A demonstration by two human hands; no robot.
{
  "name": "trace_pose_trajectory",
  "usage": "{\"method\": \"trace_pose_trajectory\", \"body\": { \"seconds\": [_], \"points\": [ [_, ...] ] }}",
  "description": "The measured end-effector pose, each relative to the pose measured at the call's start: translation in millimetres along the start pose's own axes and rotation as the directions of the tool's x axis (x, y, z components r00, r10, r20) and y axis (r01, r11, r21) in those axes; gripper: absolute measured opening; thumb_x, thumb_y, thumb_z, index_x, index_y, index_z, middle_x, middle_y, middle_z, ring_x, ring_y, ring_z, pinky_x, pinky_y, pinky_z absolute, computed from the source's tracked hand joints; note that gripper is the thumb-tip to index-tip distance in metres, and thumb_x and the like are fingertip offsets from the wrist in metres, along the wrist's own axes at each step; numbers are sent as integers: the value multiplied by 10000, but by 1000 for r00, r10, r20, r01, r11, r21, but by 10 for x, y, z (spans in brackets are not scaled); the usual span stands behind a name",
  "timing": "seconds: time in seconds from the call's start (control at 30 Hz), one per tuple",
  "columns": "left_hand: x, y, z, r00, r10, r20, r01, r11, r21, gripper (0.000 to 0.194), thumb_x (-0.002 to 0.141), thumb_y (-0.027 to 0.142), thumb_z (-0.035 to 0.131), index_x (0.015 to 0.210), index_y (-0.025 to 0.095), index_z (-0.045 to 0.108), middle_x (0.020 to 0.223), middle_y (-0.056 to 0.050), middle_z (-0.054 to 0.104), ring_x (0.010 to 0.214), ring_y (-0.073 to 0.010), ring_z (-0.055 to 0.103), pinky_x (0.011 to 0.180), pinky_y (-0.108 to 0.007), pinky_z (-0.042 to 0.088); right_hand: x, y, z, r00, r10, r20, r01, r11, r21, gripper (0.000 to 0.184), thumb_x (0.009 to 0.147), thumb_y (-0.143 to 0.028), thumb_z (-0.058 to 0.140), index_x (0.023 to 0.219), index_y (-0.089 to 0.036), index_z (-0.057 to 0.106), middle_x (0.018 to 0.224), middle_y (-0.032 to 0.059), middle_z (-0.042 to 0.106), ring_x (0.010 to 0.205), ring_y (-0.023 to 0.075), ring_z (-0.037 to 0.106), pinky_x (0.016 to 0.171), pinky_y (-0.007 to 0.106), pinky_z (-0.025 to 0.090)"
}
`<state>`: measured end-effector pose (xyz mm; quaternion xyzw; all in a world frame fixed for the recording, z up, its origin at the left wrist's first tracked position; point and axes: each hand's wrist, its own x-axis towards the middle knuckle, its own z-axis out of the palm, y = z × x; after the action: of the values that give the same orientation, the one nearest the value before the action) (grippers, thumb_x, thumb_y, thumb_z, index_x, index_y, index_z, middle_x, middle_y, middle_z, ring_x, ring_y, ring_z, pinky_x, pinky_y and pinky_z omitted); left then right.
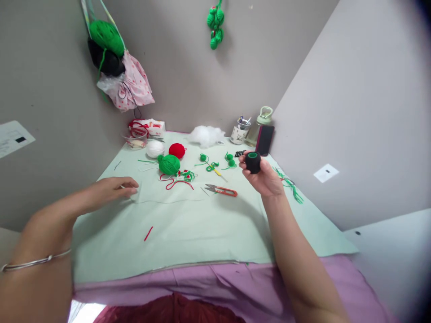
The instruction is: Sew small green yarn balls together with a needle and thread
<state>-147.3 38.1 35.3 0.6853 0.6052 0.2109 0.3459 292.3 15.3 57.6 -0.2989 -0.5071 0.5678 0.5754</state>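
Observation:
My right hand [266, 178] is raised over the right side of the table, its fingers wrapped round a small black spool-like thing [253, 166] with a green ring in its top. Over the left side, my left hand [112, 193] has bent fingers, with a pale see-through thing [138, 192] at their tips, too faint to name. From there a thin pale thread [168, 202] runs right across the cloth. Red-handled thread snips [222, 190] lie between my hands, their blades pointing left, beside a needle [205, 191].
Green [169, 165], red [177, 150] and white [155, 149] yarn balls stand behind my left hand. Farther back are stuffing [206, 136], a pen cup [240, 132], a bottle [263, 125] and a phone [265, 140]. A yellow-handled crochet hook [216, 172] lies mid-table.

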Motion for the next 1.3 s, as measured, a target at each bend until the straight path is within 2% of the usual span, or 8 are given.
{"method": "trace_pose_trajectory", "body": {
  "seconds": [0.2, 0.33, 0.5, 0.63, 0.77, 1.07, 1.2, 1.3],
  "points": [
    [-28, 575, 122, 886, 333, -324, -310, 943, 122, 255, 743, 403, 744, 927, 227, 736, 1113, -54, 701, 968, -252, 554, 940, -358, 393, -20, 71, 204, 991, 65, 113, -57, 995, -77, 437, 740, -440, 836, 1076, -207, 683, 1000, 87, 686, 857, 177, 641, 714, 282, 550],
    [-39, 1131, 694, 935, 355, 1, -316, 833, -455, 502, 720, 405, 796, 1179, 225, 698, 1175, -104, 694, 865, -225, 634, 775, -342, 488, -45, 109, 363, 975, 108, 194, -84, 988, -128, 430, 761, -432, 823, 1096, -204, 681, 997, 91, 698, 782, 168, 647, 622, 265, 520],
    [53, 1333, 1314, 821, 490, 294, -152, 683, -715, 505, 744, 338, 785, 1210, 196, 653, 1008, -93, 742, 809, -189, 672, 703, -302, 508, -82, 122, 346, 964, 160, 212, -103, 960, -260, 461, 760, -462, 819, 1119, -196, 709, 929, 71, 685, 685, 148, 621, 518, 236, 442],
    [75, 1176, 1335, 921, 371, 118, -190, 692, -697, 295, 806, 446, 719, 801, 161, 643, 634, -9, 636, 550, -111, 532, 582, -253, 430, -31, 132, 166, 982, 156, 102, -119, 946, -301, 425, 775, -444, 813, 1104, -188, 728, 862, 48, 682, 632, 118, 581, 545, 242, 439],
    [-11, 1061, 1115, 895, 402, 191, -216, 769, -602, 261, 854, 423, 673, 783, 174, 640, 663, 6, 610, 606, -113, 535, 605, -237, 423, 55, 129, 19, 990, 119, -72, -132, 965, -225, 389, 731, -395, 850, 1041, -183, 748, 902, 43, 675, 659, 96, 549, 553, 223, 406],
    [-244, 996, 939, 537, 413, 735, -340, 904, -259, 180, 858, 372, 668, 840, 215, 755, 841, -13, 698, 782, -156, 615, 708, -236, 444, 96, 95, -84, 982, 57, -178, -76, 992, -104, 411, 620, -357, 906, 972, -215, 747, 963, 30, 671, 756, 119, 550, 563, 208, 428],
    [-233, 1055, 923, 657, 455, 601, -484, 866, -126, 240, 899, 435, 632, 858, 244, 770, 1086, -40, 724, 962, -200, 648, 877, -290, 459, 98, 120, -67, 985, 69, -159, -82, 994, -74, 437, 606, -364, 921, 978, -205, 755, 968, 41, 690, 823, 127, 583, 615, 190, 471],
    [-174, 1165, 913, 776, 566, 278, -568, 819, -83, 168, 885, 373, 660, 830, 240, 745, 1128, -41, 718, 1098, -240, 607, 1024, -374, 402, 81, 145, 36, 988, 90, -127, -99, 993, -61, 453, 606, -389, 924, 980, -198, 754, 966, 49, 695, 844, 134, 601, 663, 197, 495]
  ]
}}
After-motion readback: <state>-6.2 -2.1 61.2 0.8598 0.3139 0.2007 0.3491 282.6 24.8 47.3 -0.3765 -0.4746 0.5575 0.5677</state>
